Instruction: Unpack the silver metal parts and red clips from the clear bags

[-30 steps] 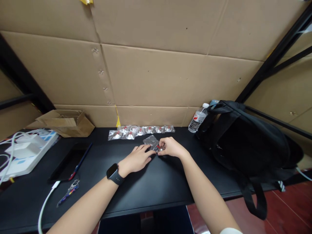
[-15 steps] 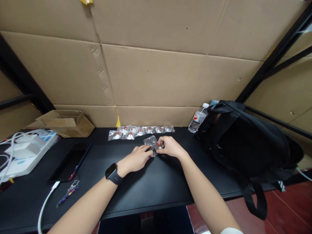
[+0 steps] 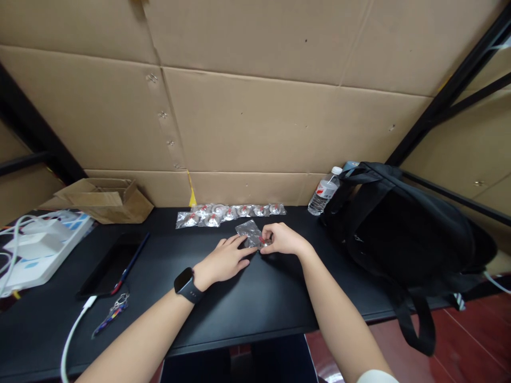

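A small clear plastic bag (image 3: pixel 248 232) lies on the black table between my hands. My left hand (image 3: pixel 227 259), with a dark watch on its wrist, reaches in from the left; its outstretched fingers rest on the bag's lower edge. At the bag's right side, my right hand (image 3: pixel 281 239) pinches a small round silvery piece with a red part (image 3: pixel 265 243). Fingers cover much of that piece, and whether it sits inside the bag I cannot tell. Behind the hands, several similar silvery pieces with red marks (image 3: pixel 229 214) lie in clear bags along the cardboard wall.
To the right stand a water bottle (image 3: pixel 323 191) and a black backpack (image 3: pixel 407 234). On the left are a paper bag (image 3: pixel 120 205), a white power strip (image 3: pixel 48 255), a phone (image 3: pixel 106 266) with a pen (image 3: pixel 133 260), and a keyring (image 3: pixel 112 315). Cardboard (image 3: pixel 247 122) closes off the back.
My right hand has shifted slightly right with the silvery piece. The fingers of my left hand have spread and straightened, and more of the clear bag shows between the hands.
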`<state>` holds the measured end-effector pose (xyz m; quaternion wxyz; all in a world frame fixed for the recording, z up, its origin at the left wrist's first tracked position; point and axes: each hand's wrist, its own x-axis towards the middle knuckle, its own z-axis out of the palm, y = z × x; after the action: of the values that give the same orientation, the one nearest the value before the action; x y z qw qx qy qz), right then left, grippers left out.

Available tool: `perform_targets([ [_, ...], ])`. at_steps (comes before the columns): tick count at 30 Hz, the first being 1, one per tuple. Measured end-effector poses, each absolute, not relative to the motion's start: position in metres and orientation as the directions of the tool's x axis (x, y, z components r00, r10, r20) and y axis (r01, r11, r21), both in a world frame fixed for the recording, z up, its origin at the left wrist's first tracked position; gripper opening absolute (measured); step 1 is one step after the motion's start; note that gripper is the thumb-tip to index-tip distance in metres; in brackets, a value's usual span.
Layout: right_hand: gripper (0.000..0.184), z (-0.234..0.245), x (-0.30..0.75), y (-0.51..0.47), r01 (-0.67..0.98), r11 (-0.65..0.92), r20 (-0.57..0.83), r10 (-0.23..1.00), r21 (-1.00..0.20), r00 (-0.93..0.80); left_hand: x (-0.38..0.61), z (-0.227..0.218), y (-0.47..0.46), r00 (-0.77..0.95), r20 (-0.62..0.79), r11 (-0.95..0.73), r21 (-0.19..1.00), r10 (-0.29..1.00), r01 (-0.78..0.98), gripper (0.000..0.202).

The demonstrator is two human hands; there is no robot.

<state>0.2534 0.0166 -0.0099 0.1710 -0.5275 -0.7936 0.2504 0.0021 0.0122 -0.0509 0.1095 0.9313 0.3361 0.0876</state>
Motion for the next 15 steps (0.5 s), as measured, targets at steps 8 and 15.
perform_targets([
  [8, 0.031, -0.013, 0.258, 0.018, 0.754, 0.309, 0.01, 0.928, -0.58, -0.373, 0.004, -0.05, 0.009, 0.759, 0.038, -0.734, 0.291, 0.65, 0.614, 0.047],
  [15, 0.033, -0.02, 0.245, 0.021, 0.753, 0.343, 0.082, 0.929, -0.562, -0.362, 0.003, -0.055, 0.01, 0.76, 0.032, -0.731, 0.304, 0.649, 0.611, 0.046],
])
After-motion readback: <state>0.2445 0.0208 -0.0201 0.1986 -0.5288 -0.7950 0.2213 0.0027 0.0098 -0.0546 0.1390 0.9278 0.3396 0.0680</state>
